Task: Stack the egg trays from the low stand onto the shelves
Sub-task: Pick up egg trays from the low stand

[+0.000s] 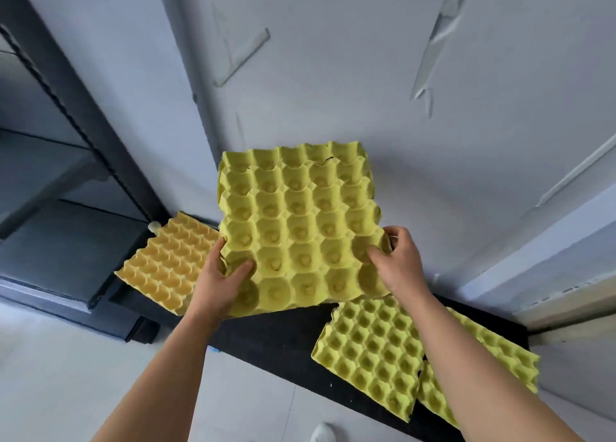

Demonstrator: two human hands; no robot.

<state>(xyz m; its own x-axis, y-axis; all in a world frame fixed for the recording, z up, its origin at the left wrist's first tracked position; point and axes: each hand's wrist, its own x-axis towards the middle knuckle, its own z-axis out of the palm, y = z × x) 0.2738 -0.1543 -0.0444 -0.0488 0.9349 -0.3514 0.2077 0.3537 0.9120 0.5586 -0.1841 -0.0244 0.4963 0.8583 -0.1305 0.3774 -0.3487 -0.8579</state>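
Note:
A yellow-green egg tray [300, 221] is held in the air above the low black stand [283, 338], cups facing me. My left hand [220, 285] grips its near left corner, and my right hand [396, 261] grips its near right edge. An orange-yellow tray [170, 261] lies at the stand's left end, partly hidden behind the lifted tray. Two more green trays [373, 351] lie overlapping at the stand's right end, under my right forearm. The dark metal shelves [56, 188] stand at the left.
A grey wall [366, 75] rises right behind the stand. A dark upright post [83, 108] of the shelf unit runs diagonally at the left. A white shoe tip [321, 433] shows on the pale floor at the bottom. A pale ledge [566, 241] juts out at the right.

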